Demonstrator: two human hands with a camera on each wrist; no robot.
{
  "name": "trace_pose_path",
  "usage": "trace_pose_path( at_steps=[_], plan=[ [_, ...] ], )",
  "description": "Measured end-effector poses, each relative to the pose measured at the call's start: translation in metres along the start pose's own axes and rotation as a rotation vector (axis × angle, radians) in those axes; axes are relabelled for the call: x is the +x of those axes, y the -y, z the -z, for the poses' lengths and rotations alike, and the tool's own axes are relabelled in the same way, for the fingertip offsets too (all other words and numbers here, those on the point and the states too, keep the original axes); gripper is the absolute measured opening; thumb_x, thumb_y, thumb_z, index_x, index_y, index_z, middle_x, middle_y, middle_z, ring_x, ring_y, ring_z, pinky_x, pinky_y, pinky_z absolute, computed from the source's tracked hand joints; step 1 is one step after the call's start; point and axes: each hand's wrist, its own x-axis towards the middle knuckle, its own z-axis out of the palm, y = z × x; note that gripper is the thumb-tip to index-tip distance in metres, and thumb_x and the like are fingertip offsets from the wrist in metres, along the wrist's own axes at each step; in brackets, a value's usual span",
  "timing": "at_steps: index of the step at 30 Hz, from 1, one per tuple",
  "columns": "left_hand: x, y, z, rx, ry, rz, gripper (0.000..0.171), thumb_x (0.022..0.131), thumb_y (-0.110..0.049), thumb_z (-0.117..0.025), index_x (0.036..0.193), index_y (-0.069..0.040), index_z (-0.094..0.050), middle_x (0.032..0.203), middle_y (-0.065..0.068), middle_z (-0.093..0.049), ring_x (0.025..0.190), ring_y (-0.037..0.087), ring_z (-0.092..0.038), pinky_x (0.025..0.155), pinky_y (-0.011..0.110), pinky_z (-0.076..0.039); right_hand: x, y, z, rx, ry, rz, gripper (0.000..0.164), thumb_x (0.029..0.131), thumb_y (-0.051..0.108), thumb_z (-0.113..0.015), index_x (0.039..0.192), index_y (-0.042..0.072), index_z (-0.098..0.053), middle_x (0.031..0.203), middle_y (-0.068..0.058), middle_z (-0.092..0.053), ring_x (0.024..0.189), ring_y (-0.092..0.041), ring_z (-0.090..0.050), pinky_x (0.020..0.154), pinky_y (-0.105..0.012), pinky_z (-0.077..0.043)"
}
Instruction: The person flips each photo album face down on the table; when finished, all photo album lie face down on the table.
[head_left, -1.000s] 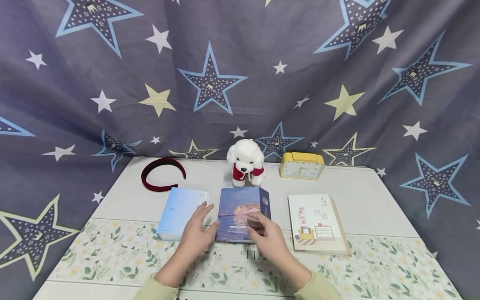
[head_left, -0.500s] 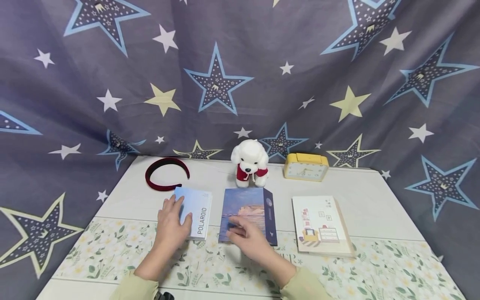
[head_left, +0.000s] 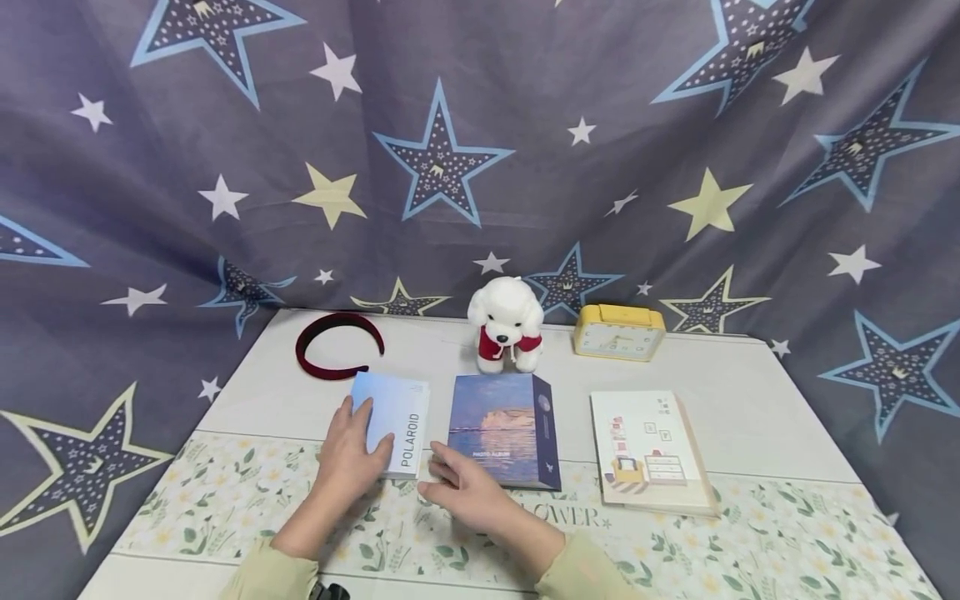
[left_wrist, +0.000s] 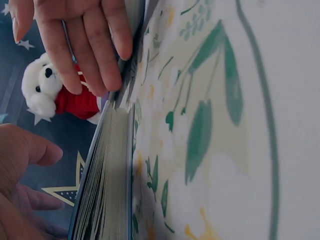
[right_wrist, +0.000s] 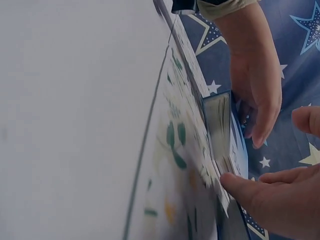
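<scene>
A light blue album marked POLAROID [head_left: 397, 421] lies flat on the table, and its page edges show in the left wrist view. My left hand [head_left: 348, 454] is at its left side, fingers spread over the cover's left part, thumb towards the near edge. In the left wrist view this hand [left_wrist: 25, 175] looks slightly apart from the cover. Right of it lies a purple-blue photo album [head_left: 495, 425] with a seaside cliff picture. My right hand [head_left: 465, 492] hovers by the gap between both albums, near their front edges, fingers loosely bent, holding nothing.
A cream book [head_left: 648, 450] with a furniture drawing lies to the right. Along the back are a dark red headband [head_left: 307, 362], a white toy dog [head_left: 506, 312] in red and a yellow clock [head_left: 621, 312]. A star-patterned curtain [head_left: 525, 50] hangs behind.
My left hand has moved left from the gap onto the blue album's left side, uncovering the word POLAROID. My right hand has moved left, off the photo album's cover.
</scene>
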Motion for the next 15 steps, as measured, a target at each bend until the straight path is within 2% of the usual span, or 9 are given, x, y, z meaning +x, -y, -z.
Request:
trace_pose_path(
  at_steps=[3,9,15],
  plan=[
    [0.000,-0.002,0.000,0.014,0.034,0.000,0.070,0.088,-0.019,-0.065,0.142,0.014,-0.036,0.150,0.040,-0.017,0.138,0.054,-0.019,0.108,0.066,-0.022,0.002,0.000,-0.003,-0.002,0.006,-0.004,0.073,0.097,0.026,-0.061,0.153,0.000,-0.023,0.153,-0.022,-0.032,0.140,-0.034,-0.034,0.111,-0.049,-0.030],
    [0.001,-0.002,0.002,0.046,0.101,0.039,0.074,0.089,-0.022,-0.065,0.144,0.014,-0.032,0.153,0.038,-0.008,0.140,0.054,-0.013,0.107,0.069,-0.019,0.004,0.002,-0.011,0.001,0.001,0.014,0.074,0.095,0.023,-0.062,0.153,-0.002,-0.022,0.159,-0.023,-0.014,0.142,-0.036,-0.029,0.113,-0.048,-0.027],
    [0.000,0.000,0.003,0.067,0.144,0.081,0.079,0.090,-0.029,-0.064,0.146,0.013,-0.028,0.155,0.036,-0.001,0.141,0.054,-0.009,0.104,0.074,-0.018,0.008,0.003,-0.018,-0.020,-0.004,-0.016,0.074,0.094,0.023,-0.062,0.152,-0.002,-0.024,0.159,-0.024,-0.014,0.141,-0.038,-0.029,0.111,-0.049,-0.029]
  ],
)
